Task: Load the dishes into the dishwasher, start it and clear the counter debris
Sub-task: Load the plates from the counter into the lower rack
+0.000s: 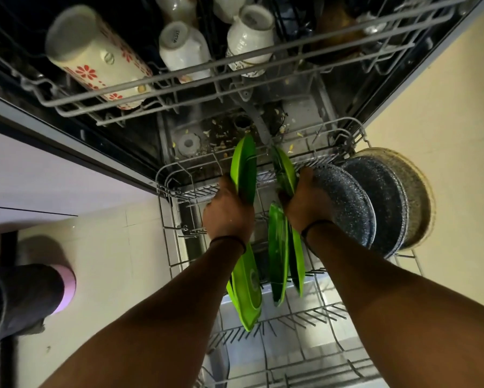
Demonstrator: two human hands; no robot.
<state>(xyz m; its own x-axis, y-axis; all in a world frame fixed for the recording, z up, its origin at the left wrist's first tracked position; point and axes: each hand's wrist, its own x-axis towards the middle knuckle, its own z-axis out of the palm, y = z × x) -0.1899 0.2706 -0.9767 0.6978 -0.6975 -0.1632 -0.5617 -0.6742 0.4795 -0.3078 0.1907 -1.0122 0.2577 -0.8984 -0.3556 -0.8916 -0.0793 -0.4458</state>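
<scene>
left hand (227, 210): grips green plate (245, 169) | right hand (308, 204): grips second green plate (285, 170) | lower rack (168, 191)

Bright green plates (243, 166), speckled dark grey pans (347, 203), cream cup (95, 57) with red flowers, grey racks (179, 79)

The green plates (243, 169) look like smooth, glossy plastic, while the dark pans (347, 203) at three o'clock have a speckled, matt stone-like coating. The lower rack (313, 317) is grey coated wire, and up at twelve o'clock the mugs (249, 37) and the flowered cup (95, 57) are glazed, shiny ceramic.
</scene>
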